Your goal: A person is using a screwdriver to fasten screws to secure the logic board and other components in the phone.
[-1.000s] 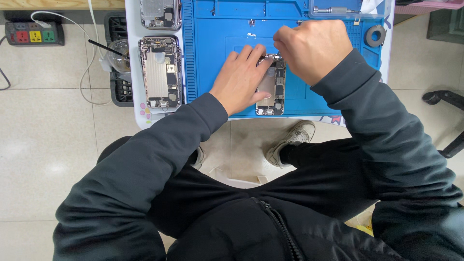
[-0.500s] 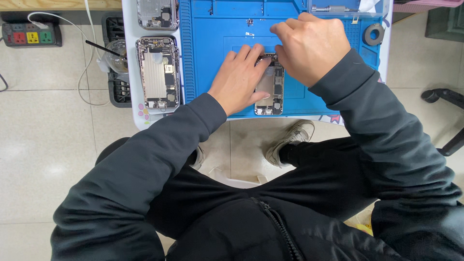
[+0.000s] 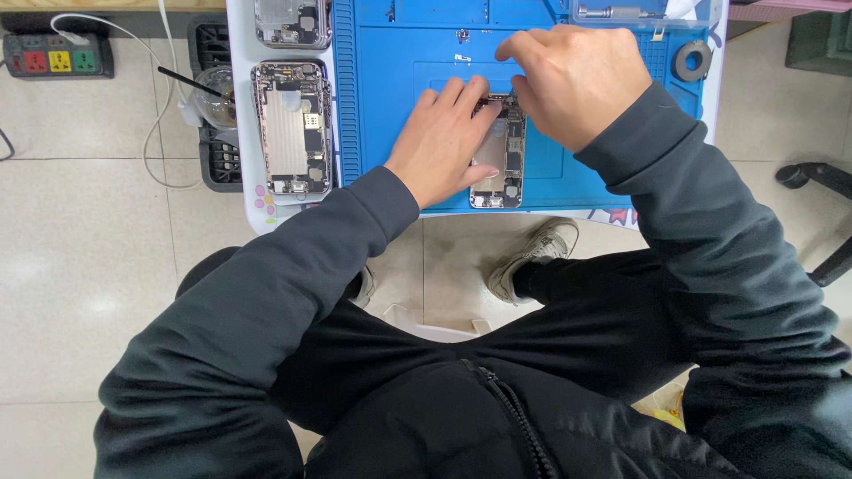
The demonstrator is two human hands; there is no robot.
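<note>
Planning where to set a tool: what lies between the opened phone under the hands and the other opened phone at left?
Head view: only the ribbed left edge of the blue mat.

My left hand lies flat on the opened phone on the blue mat; my right hand touches its top.

Two opened phone housings lie at the left edge of the desk, one just below the other, beside a blue work mat. A round grey ring sits at the mat's right end. On the tiled floor stand a power strip with coloured sockets, a black crate and a chair base.
</note>
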